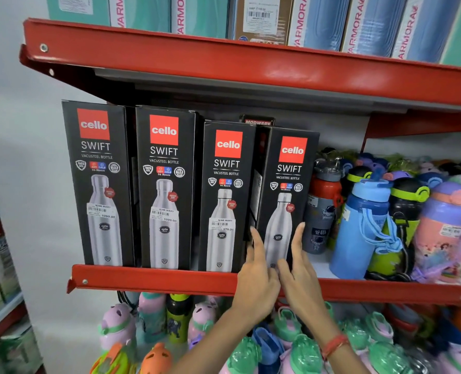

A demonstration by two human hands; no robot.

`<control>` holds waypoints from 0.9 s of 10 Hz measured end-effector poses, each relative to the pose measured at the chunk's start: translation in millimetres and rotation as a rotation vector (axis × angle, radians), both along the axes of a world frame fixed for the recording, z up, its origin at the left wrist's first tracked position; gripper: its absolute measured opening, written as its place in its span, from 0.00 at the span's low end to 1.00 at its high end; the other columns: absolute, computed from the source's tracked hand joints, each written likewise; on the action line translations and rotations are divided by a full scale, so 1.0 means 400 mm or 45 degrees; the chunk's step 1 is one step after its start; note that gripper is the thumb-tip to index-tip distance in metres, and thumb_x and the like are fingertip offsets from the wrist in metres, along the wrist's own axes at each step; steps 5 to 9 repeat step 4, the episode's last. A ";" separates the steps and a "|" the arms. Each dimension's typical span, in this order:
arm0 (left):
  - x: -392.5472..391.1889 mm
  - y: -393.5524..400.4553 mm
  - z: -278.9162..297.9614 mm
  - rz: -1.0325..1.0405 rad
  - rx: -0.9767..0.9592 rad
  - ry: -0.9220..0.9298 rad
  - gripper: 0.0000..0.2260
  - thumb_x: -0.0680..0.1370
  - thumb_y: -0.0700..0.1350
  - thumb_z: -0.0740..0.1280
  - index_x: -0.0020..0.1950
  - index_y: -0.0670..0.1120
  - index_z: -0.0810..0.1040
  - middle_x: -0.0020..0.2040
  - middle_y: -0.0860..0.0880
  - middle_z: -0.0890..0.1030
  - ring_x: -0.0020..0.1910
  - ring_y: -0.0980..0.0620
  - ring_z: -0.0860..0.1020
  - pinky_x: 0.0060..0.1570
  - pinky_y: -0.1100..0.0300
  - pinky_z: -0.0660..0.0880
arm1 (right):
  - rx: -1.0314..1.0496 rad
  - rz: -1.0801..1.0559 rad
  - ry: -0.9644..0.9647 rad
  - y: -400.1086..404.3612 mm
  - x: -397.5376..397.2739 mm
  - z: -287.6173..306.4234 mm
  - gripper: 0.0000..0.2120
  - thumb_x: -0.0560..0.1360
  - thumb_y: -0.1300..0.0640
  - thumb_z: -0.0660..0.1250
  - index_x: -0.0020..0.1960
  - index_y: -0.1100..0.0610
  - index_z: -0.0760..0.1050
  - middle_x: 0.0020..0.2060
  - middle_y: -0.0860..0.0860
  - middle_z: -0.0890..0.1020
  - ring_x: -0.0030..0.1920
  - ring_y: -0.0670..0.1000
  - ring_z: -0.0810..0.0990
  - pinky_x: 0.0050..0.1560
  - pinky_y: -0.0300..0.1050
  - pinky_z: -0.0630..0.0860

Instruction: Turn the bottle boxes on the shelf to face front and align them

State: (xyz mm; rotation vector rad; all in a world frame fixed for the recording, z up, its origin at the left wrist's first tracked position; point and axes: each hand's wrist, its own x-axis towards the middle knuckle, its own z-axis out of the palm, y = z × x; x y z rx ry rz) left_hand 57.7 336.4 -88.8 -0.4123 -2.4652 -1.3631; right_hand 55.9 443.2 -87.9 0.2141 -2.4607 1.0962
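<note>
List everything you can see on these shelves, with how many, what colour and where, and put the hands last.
Black cardboard Cello Swift bottle boxes: four, black with red logos, middle shelf left, facing front.
Red metal shelf edges: two, red, above and below the boxes.
Varmora boxes: several, teal and blue, top shelf.
Children's plastic water bottles: many, blue, green, pink, right of the boxes.
Pastel plastic bottles: many, pink and green, bottom shelf.
Left hand: one, at fourth box's left edge.
Right hand: one, red wristband, at its right edge.
</note>
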 end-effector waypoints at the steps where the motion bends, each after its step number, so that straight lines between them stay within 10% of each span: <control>1: 0.017 -0.005 0.002 -0.024 -0.017 0.004 0.36 0.79 0.42 0.56 0.74 0.54 0.31 0.79 0.42 0.52 0.68 0.44 0.71 0.63 0.57 0.67 | -0.002 -0.012 0.026 0.001 0.011 -0.003 0.38 0.79 0.54 0.54 0.71 0.34 0.28 0.73 0.55 0.65 0.41 0.53 0.75 0.39 0.50 0.71; 3: 0.059 -0.041 0.023 -0.077 -0.102 -0.022 0.34 0.79 0.45 0.55 0.75 0.53 0.34 0.78 0.42 0.57 0.67 0.44 0.72 0.65 0.51 0.70 | -0.038 -0.134 0.081 -0.020 0.050 -0.004 0.37 0.79 0.55 0.55 0.74 0.37 0.33 0.74 0.54 0.62 0.57 0.54 0.73 0.51 0.51 0.72; 4: 0.112 -0.078 0.075 0.041 0.069 0.185 0.27 0.81 0.46 0.55 0.78 0.50 0.48 0.74 0.46 0.67 0.65 0.57 0.71 0.68 0.62 0.65 | 0.023 -0.261 0.529 -0.056 0.071 0.047 0.31 0.79 0.53 0.54 0.78 0.47 0.43 0.75 0.56 0.60 0.74 0.56 0.61 0.69 0.52 0.65; 9: 0.112 -0.078 0.075 0.041 0.069 0.185 0.27 0.81 0.46 0.55 0.78 0.50 0.48 0.74 0.46 0.67 0.65 0.57 0.71 0.68 0.62 0.65 | 0.023 -0.261 0.529 -0.056 0.071 0.047 0.31 0.79 0.53 0.54 0.78 0.47 0.43 0.75 0.56 0.60 0.74 0.56 0.61 0.69 0.52 0.65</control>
